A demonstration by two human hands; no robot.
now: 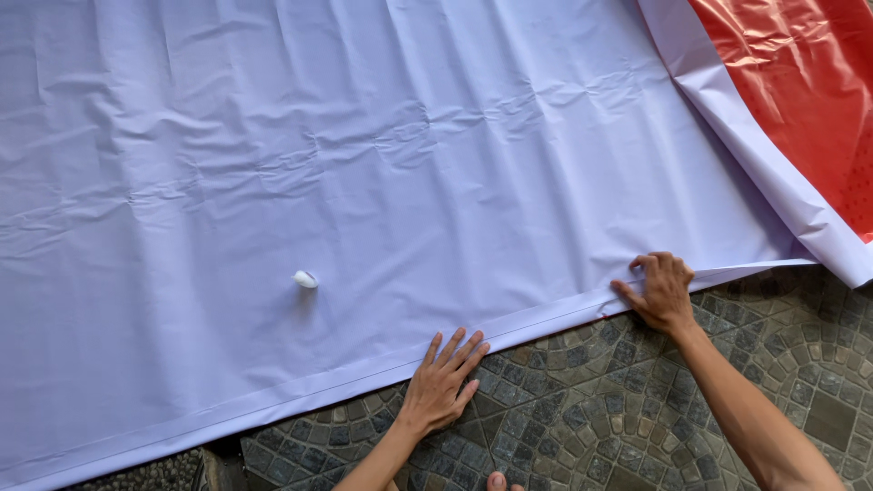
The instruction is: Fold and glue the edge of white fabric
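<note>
**Hem fold could slip or crease under your 2 hands**

The white banner sheet lies spread on the paved stone floor, its folded near edge running diagonally in front of you. Your left hand is open, palm flat, fingertips pressing on the fold, gripping nothing. Your right hand has fingers curled, pinching the same fold further right, near the corner.

Risks, as judged: the stretch of fold between your hands is unheld and could spring open or wander off line. Pulling with the right hand alone could skew the hem or add to the wrinkles already across the sheet. The rough pavers could scuff the material. The small white lump on the sheet sits near; dragging could shift it. The red-faced flap upper right could flop back over.
</note>
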